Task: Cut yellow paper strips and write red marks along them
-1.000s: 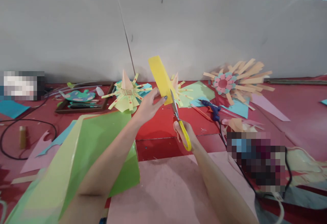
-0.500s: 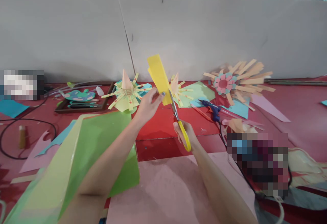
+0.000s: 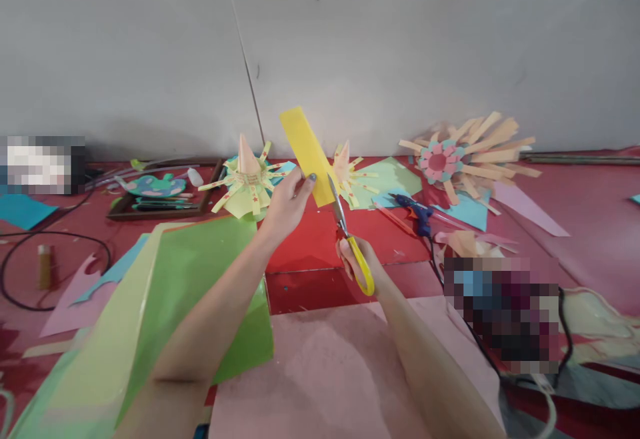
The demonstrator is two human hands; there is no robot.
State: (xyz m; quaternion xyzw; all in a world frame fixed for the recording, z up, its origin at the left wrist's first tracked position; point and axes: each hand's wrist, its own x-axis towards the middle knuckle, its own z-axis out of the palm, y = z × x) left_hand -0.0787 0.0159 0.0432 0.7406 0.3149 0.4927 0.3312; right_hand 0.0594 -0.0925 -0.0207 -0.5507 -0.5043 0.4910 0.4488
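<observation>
Between thumb and fingers, my left hand (image 3: 289,202) pinches a strip of yellow paper (image 3: 307,149), held up and slanting to the upper left. My right hand (image 3: 363,260) grips yellow-handled scissors (image 3: 367,272) by the loops. The blades point up and lie against the right edge of the strip near its lower end. How far the blades are parted is hard to tell. Behind the hands stand two paper pieces with pink cones and star-printed strips, a left one (image 3: 249,175) and a right one (image 3: 345,169), the latter partly hidden by the yellow paper.
Green paper sheets (image 3: 200,259) lie at the left, pink paper (image 3: 320,372) in front. A blue glue gun (image 3: 419,215) with a cable rests at the right, near a paper flower (image 3: 440,162). A brown tray (image 3: 155,212) holds tools. A grey wall (image 3: 400,59) rises behind.
My left hand and the yellow strip have shifted slightly left, and the strip leans further left. Its second layer no longer shows apart. The scissors have barely moved.
</observation>
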